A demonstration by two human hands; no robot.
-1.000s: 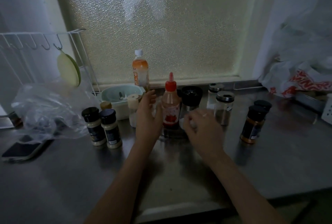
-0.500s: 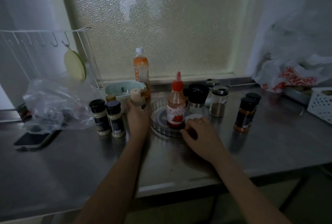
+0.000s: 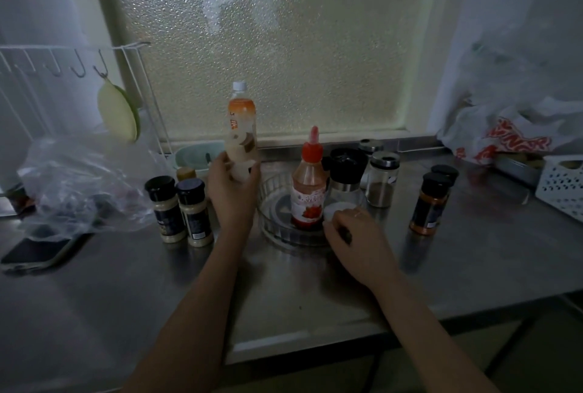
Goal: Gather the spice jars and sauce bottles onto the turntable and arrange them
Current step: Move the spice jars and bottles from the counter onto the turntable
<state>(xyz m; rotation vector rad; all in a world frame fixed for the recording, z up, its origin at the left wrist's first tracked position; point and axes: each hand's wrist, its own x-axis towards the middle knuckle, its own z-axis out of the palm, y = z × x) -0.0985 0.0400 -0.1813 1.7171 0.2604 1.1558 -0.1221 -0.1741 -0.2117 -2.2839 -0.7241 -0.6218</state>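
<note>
**Turntable partly loaded; most jars waiting on the worktop**

The turntable (image 3: 277,228) is sitting mid-worktop toward the back edge, carrying the red-capped sauce bottle (image 3: 308,186) and apparently the black-topped grinder (image 3: 346,176). The left hand (image 3: 232,186) is gripping a pale jar (image 3: 241,157), lifted just left of the rim, fingers curled round it. The right hand (image 3: 353,231) is resting at the near-right rim over a white lid (image 3: 337,209); grip unclear. Two cream-filled jars (image 3: 181,209), glass shakers (image 3: 381,182) and orange spice jars (image 3: 432,200) are standing off it, as is the orange drink bottle (image 3: 241,115).
</note>
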